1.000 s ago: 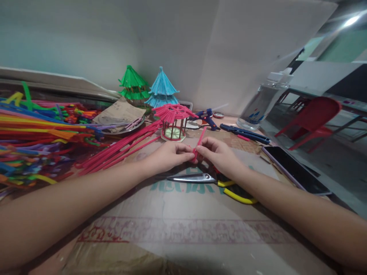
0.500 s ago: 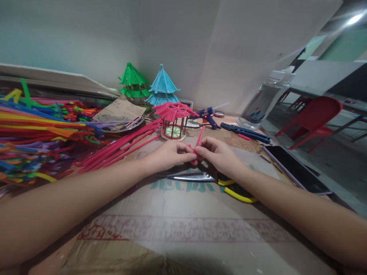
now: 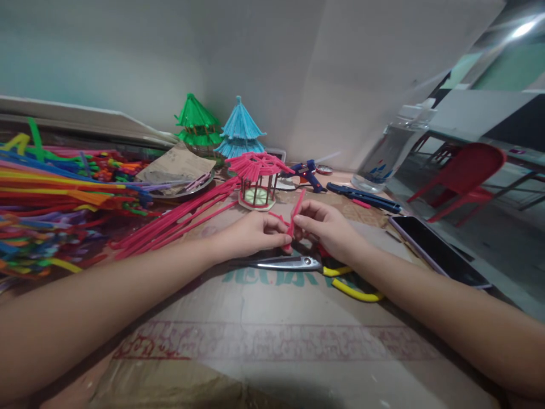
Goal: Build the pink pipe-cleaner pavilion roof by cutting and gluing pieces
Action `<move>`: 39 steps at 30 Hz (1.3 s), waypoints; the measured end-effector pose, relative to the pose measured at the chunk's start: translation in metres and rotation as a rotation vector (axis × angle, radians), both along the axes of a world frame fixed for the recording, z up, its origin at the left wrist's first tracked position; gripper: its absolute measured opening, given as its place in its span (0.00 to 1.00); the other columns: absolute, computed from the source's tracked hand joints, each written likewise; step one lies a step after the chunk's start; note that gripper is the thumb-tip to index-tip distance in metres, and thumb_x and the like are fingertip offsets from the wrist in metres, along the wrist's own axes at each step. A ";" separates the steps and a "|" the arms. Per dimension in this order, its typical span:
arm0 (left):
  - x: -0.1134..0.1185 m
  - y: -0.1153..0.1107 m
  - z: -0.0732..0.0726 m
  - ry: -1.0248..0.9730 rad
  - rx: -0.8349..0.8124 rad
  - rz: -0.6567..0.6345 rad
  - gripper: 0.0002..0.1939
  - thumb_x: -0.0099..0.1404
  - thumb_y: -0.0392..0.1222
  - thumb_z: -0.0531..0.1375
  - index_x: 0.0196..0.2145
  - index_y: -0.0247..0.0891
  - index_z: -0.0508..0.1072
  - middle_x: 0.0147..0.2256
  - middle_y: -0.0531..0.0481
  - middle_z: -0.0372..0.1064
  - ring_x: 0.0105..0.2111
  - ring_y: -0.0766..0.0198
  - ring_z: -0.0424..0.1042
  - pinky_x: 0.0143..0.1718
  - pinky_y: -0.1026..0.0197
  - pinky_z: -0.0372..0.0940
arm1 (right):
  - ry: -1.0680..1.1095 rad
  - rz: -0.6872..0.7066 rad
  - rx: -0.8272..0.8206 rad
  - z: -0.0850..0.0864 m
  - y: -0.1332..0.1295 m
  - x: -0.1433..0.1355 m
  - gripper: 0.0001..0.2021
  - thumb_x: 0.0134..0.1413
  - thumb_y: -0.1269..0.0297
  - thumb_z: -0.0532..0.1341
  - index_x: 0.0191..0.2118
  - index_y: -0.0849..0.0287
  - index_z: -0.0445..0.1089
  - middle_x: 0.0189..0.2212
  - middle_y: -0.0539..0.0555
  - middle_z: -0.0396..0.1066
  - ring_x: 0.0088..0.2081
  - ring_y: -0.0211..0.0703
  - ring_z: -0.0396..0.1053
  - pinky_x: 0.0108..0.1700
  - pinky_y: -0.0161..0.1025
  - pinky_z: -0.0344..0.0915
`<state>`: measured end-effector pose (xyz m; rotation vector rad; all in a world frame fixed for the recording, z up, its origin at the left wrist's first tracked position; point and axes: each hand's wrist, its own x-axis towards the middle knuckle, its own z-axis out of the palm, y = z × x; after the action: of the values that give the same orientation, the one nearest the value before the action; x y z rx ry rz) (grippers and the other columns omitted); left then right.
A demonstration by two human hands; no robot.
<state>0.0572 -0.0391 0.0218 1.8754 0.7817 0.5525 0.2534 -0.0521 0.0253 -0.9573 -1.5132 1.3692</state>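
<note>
Pink pipe cleaner pieces (image 3: 298, 205) are pinched between my two hands at the middle of the table. My left hand (image 3: 254, 234) closes on their lower end with thumb and fingertips. From the other side my right hand (image 3: 327, 228) grips the upright part, its fingers curled. How the pieces join is hidden by the fingers. Just below the hands lie scissors (image 3: 289, 263) with yellow-lined handles, partly under my right wrist. Behind the hands stands a small pavilion (image 3: 258, 182) with a pink roof, brown posts and a pale base.
Long pink pipe cleaners (image 3: 179, 218) and a multicoloured heap (image 3: 63, 193) cover the left. Blue and green pavilions (image 3: 239, 128) stand at the back. A glue gun (image 3: 309, 174), a dark blue cutter (image 3: 364, 196), a bottle (image 3: 385, 150) and a phone (image 3: 438, 250) occupy the right.
My hands have shifted slightly, with the right hand drawn a little away from the left. More of the pink pieces shows between the fingers. The other things stay put.
</note>
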 end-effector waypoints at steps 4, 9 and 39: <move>-0.001 0.000 0.001 0.052 0.043 -0.011 0.12 0.64 0.45 0.60 0.33 0.35 0.79 0.32 0.50 0.78 0.33 0.66 0.72 0.35 0.67 0.62 | 0.035 0.031 0.010 0.001 0.000 0.000 0.14 0.49 0.60 0.69 0.37 0.59 0.67 0.25 0.46 0.71 0.24 0.32 0.68 0.27 0.31 0.65; -0.001 0.000 0.000 0.081 0.092 -0.028 0.13 0.64 0.46 0.59 0.34 0.35 0.80 0.28 0.53 0.73 0.27 0.69 0.67 0.30 0.68 0.58 | 0.004 0.006 0.072 0.006 -0.005 -0.004 0.18 0.48 0.64 0.69 0.45 0.57 0.67 0.26 0.45 0.71 0.24 0.32 0.68 0.26 0.31 0.65; 0.000 -0.001 0.002 0.070 0.096 -0.052 0.14 0.65 0.47 0.58 0.32 0.35 0.79 0.29 0.52 0.72 0.27 0.69 0.65 0.30 0.67 0.57 | 0.055 -0.190 0.083 0.005 -0.003 0.000 0.14 0.48 0.56 0.69 0.37 0.59 0.72 0.26 0.49 0.74 0.22 0.34 0.70 0.23 0.31 0.68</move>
<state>0.0572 -0.0398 0.0235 2.0074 0.7612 0.5012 0.2537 -0.0552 0.0299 -0.9769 -1.3901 1.1796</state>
